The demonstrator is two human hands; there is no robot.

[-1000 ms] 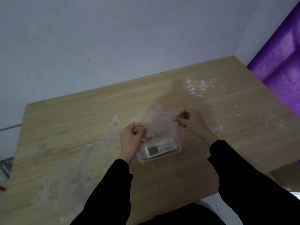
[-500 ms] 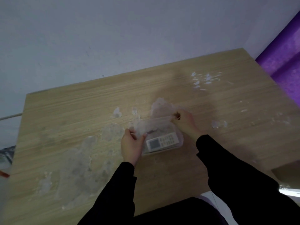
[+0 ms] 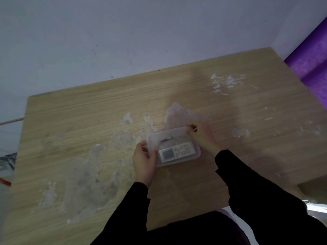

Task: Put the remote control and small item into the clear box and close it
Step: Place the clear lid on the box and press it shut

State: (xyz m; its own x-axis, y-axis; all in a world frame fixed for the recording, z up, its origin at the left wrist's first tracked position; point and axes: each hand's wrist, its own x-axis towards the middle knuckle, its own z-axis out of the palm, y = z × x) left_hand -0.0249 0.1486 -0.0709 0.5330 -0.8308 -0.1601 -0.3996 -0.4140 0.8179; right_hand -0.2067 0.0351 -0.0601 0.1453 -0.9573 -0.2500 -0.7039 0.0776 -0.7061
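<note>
Box: a clear box [image 3: 178,160] is set on the wooden table [image 3: 79,124], its lid [image 3: 166,137] tilted over the far side, not shut.
Contents: a white remote control [image 3: 177,151] is laid inside; the small item cannot be made out.
Left hand [image 3: 144,160]: fingers are closed on the lid's left edge.
Right hand [image 3: 203,137]: fingers are pinched on the lid's far right corner.
Surroundings: pale smears are spread across the table; a purple curtain [image 3: 311,62] is seen at right.
</note>
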